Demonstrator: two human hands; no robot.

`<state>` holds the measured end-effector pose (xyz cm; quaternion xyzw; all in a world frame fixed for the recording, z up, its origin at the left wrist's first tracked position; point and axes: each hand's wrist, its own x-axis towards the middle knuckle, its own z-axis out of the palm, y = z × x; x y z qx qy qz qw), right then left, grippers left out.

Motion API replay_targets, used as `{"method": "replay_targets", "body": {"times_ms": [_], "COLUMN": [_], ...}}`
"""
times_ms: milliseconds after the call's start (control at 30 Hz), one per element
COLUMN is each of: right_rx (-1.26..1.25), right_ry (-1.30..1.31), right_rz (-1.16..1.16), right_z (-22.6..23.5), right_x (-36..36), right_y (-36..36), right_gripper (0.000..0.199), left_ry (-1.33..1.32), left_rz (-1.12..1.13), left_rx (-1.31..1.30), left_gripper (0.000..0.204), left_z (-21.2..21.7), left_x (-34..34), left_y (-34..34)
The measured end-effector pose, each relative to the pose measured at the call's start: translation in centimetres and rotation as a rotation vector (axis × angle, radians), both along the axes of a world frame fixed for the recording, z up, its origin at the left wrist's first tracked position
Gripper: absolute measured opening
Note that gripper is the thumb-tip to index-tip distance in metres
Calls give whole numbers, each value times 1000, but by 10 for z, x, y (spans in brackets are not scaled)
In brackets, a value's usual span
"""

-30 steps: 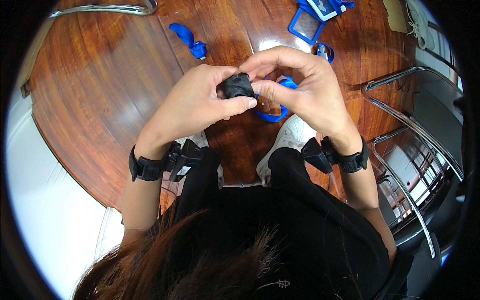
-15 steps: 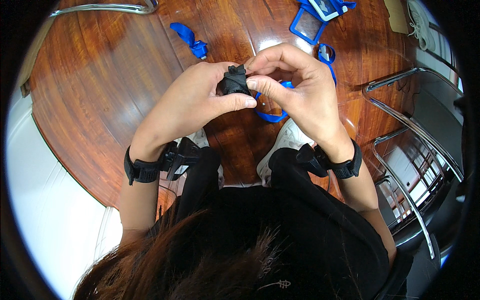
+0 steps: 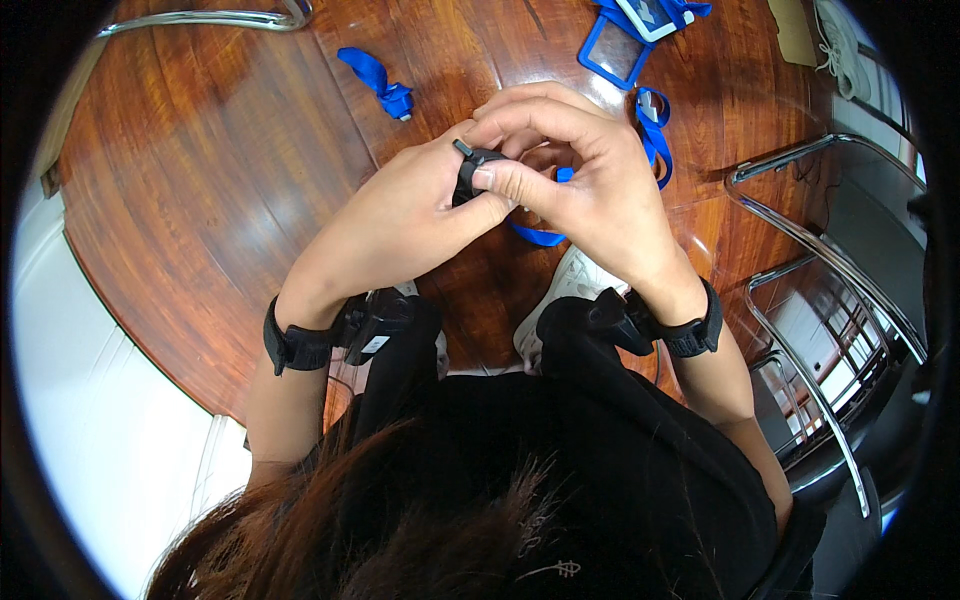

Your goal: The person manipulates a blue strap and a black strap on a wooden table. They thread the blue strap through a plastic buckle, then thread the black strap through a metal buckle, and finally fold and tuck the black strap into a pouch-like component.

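Hands meet in the head view, above the polished wooden table (image 3: 200, 180). The left hand (image 3: 400, 215) and the right hand (image 3: 580, 180) are both pinched around a small black clip-like part (image 3: 468, 172), held up off the tabletop between them. The right thumb presses on its near face while the right fingers curl over the top; the left fingers close on it from beneath. A blue strap (image 3: 540, 236) loops out below the right palm, so the black part seems to be joined to it, or close to it, though the joint itself is hidden by the fingers.

By my reckoning the fitting is midway: the part is in hand and being worked, yet nothing shows it seated or finished. Unused pieces lie well apart on the table: a short blue strap end (image 3: 380, 88) to the left, and a blue badge frame (image 3: 625, 40) at the far edge.

Against the earlier frames, the hands have drawn closer together and higher in the picture, the right hand now covers more of the black part, and the wristbands sit nearer the table's edge.
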<state>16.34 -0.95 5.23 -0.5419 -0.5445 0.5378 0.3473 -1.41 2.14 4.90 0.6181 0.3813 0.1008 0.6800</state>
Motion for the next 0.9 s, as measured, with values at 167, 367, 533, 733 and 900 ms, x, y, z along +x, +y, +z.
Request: {"method": "replay_targets", "body": {"times_ms": [167, 367, 533, 733, 900], "right_rx": [-158, -299, -522, -285, -204], "right_ry": [48, 161, 329, 320, 165], "right_rz": [-118, -212, -265, -388, -283], "right_z": [-3, 0, 7, 3, 3], "right_x": [-1, 2, 6, -7, -3], "right_y": [-3, -1, 1, -2, -2], "right_gripper": [20, 13, 16, 14, 17], "left_ry": [83, 30, -18, -96, -83], "left_rz": [70, 92, 100, 260, 200], "left_rx": [-127, -92, -65, -196, -184], "left_gripper": [40, 34, 30, 23, 25], "left_z": [4, -2, -1, -3, -3], "left_x": [-4, -6, -1, 12, 7], "left_y": [-1, 4, 4, -3, 2]}}
